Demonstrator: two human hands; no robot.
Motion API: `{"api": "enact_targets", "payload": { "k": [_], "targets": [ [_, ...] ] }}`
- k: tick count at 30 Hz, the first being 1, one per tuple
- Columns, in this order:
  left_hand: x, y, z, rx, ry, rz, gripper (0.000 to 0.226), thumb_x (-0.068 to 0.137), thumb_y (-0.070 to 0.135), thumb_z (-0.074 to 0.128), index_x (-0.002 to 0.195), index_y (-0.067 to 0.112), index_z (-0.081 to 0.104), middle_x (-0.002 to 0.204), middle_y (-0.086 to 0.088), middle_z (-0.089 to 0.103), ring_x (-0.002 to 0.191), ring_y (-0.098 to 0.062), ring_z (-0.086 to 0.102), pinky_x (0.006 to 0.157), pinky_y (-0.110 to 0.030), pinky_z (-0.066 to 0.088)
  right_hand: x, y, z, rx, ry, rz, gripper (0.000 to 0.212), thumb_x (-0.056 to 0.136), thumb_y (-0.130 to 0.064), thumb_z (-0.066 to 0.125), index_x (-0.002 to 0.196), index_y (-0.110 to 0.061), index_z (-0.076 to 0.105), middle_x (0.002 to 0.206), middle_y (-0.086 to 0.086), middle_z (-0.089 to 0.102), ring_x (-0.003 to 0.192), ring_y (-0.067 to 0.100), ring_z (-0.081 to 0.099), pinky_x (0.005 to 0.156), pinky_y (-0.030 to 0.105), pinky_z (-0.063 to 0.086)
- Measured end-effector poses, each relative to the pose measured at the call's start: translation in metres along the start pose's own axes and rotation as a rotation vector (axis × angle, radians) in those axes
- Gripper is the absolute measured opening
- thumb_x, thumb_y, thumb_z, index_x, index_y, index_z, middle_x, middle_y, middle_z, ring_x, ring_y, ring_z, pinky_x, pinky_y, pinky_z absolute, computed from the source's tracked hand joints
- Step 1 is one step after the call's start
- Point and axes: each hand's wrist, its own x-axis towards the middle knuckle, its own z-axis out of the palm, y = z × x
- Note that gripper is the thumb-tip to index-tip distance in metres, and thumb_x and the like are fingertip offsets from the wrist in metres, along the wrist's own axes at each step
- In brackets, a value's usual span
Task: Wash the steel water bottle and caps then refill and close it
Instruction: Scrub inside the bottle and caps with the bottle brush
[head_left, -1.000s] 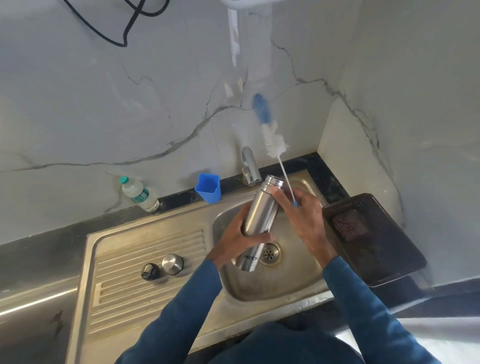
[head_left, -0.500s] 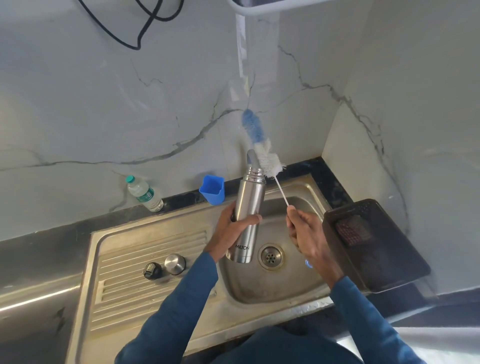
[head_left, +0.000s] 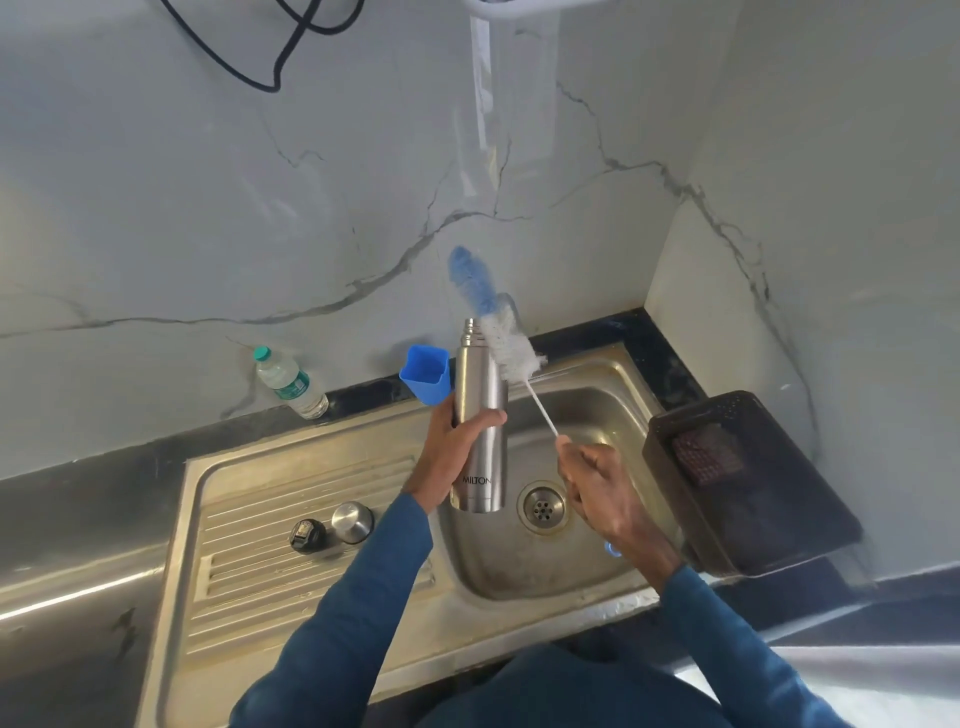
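The tall brushed-steel water bottle, uncapped and upright over the stainless sink basin, sits in the left hand, whose fingers and thumb wrap its middle; a dark printed word shows near its base. The right hand pinches the thin white stem of a blue-and-white bristle bottle brush, its head raised just beside the bottle's mouth. On the ribbed drainboard lie a round steel cap and a black inner stopper, close together.
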Motion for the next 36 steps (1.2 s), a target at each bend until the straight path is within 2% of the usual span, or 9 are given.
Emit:
{"api": "enact_targets", "payload": {
  "k": [4,7,10,14,21,29,32,34,36],
  "targets": [
    [-0.008,-0.006,0.007,0.033,-0.052,0.004,0.042,0.074,0.033,0.077,0.112,0.02,0.066,0.084,0.008,0.072,0.081,-0.015,0.07,0.069,-0.027,0.057,0.019,-0.028,-0.001,-0.02,0.058,-0.032,0.047,0.113,-0.031,0.044,0.07,-0.012,0.045,0.055,-0.001,0.029,0.041,0.007,0.023,0.038,0.02,0.022],
    [-0.008,-0.004,0.003,0.007,-0.044,0.002,0.045,0.074,0.032,0.076,0.114,0.014,0.067,0.084,0.004,0.071,0.078,-0.016,0.069,0.068,-0.029,0.056,0.02,-0.035,0.001,-0.01,0.036,-0.035,0.043,0.113,-0.029,0.043,0.075,-0.011,0.048,0.057,0.001,0.029,0.041,0.006,0.022,0.038,0.019,0.021],
    [-0.002,-0.001,-0.008,-0.047,-0.016,-0.004,0.053,0.075,0.034,0.076,0.123,0.013,0.066,0.092,-0.003,0.071,0.083,-0.021,0.069,0.069,-0.033,0.057,0.007,-0.02,0.006,-0.024,-0.014,-0.007,0.045,0.113,-0.031,0.045,0.073,-0.012,0.046,0.057,-0.001,0.03,0.043,0.006,0.024,0.039,0.019,0.022],
    [-0.001,0.002,-0.014,-0.108,-0.013,0.022,0.053,0.084,0.041,0.078,0.132,0.023,0.065,0.109,0.002,0.076,0.099,-0.018,0.074,0.081,-0.029,0.059,-0.013,0.002,0.007,-0.02,-0.038,0.044,0.044,0.113,-0.028,0.046,0.072,-0.011,0.046,0.058,0.0,0.027,0.042,0.005,0.021,0.038,0.018,0.019],
    [-0.008,-0.011,-0.002,-0.045,-0.094,0.027,0.059,0.083,0.049,0.08,0.135,0.04,0.052,0.13,0.002,0.064,0.115,-0.015,0.068,0.097,-0.04,0.06,0.014,-0.034,0.004,0.032,0.01,0.039,0.045,0.114,-0.032,0.043,0.074,-0.011,0.045,0.054,-0.002,0.029,0.039,0.006,0.022,0.036,0.018,0.021],
    [0.005,-0.009,-0.019,-0.182,-0.036,0.011,0.045,0.092,0.043,0.072,0.129,0.018,0.067,0.108,-0.016,0.072,0.096,-0.036,0.069,0.084,-0.052,0.06,-0.01,-0.022,0.01,0.058,-0.056,0.079,0.043,0.113,-0.031,0.043,0.077,-0.009,0.046,0.056,-0.001,0.03,0.039,0.005,0.023,0.036,0.017,0.021],
    [0.003,-0.005,-0.02,-0.185,-0.029,-0.043,0.047,0.09,0.047,0.067,0.116,0.009,0.07,0.096,-0.012,0.071,0.087,-0.029,0.069,0.076,-0.041,0.059,-0.024,-0.012,0.009,0.041,-0.089,0.092,0.042,0.114,-0.027,0.042,0.076,-0.008,0.047,0.056,0.002,0.028,0.038,0.004,0.023,0.036,0.016,0.021],
    [0.001,-0.006,-0.016,-0.207,-0.063,-0.053,0.041,0.091,0.045,0.064,0.112,0.009,0.069,0.094,-0.009,0.069,0.086,-0.023,0.067,0.078,-0.037,0.057,-0.019,-0.012,0.007,0.021,-0.069,0.082,0.044,0.113,-0.028,0.043,0.074,-0.009,0.047,0.056,0.001,0.029,0.038,0.004,0.023,0.036,0.017,0.021],
    [0.001,-0.009,-0.012,-0.248,-0.095,-0.058,0.038,0.092,0.042,0.066,0.111,0.009,0.071,0.098,-0.015,0.065,0.092,-0.03,0.064,0.087,-0.043,0.052,-0.006,-0.019,0.005,0.021,-0.036,0.077,0.048,0.113,-0.03,0.044,0.069,-0.014,0.043,0.054,-0.003,0.031,0.039,0.005,0.023,0.036,0.017,0.021]
  ]
}}
